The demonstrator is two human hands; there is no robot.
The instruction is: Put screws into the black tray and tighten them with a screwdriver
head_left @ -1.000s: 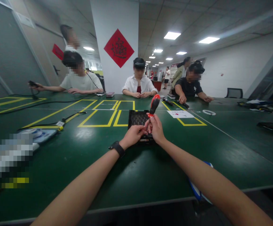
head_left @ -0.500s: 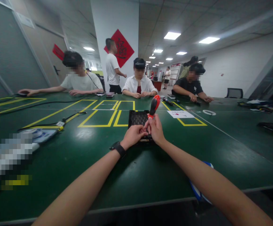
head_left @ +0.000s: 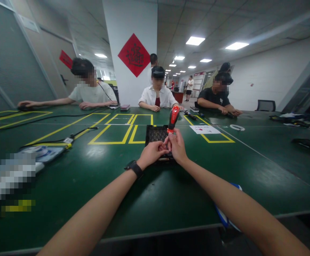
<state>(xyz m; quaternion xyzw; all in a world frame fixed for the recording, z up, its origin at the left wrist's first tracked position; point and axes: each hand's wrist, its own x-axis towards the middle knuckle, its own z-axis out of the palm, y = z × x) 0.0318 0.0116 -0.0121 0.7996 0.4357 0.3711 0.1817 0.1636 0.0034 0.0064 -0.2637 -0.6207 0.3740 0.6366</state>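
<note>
A screwdriver [head_left: 173, 118] with a red and black handle stands nearly upright over a black open case [head_left: 157, 133] on the green table. My right hand [head_left: 178, 146] is closed around the screwdriver's lower part, below the handle. Its tip is hidden behind my fingers. My left hand [head_left: 153, 153], with a black band on the wrist, rests at the case's near edge. Its fingers are pinched together against those of my right hand, and what they hold is hidden. Inside the case a dark, patterned surface shows.
Yellow tape rectangles [head_left: 109, 143] mark the green table [head_left: 104, 199]. A white paper sheet [head_left: 205, 129] and a white ring [head_left: 237, 127] lie to the right. Black cables [head_left: 50, 117] run across the left. Several people sit at the far side. A blue-and-white object [head_left: 221, 213] is partly under my right forearm.
The screwdriver's handle has tipped slightly left and is more upright. My hands have barely moved. Behind the table, a standing person has walked right, behind the pillar's edge.
</note>
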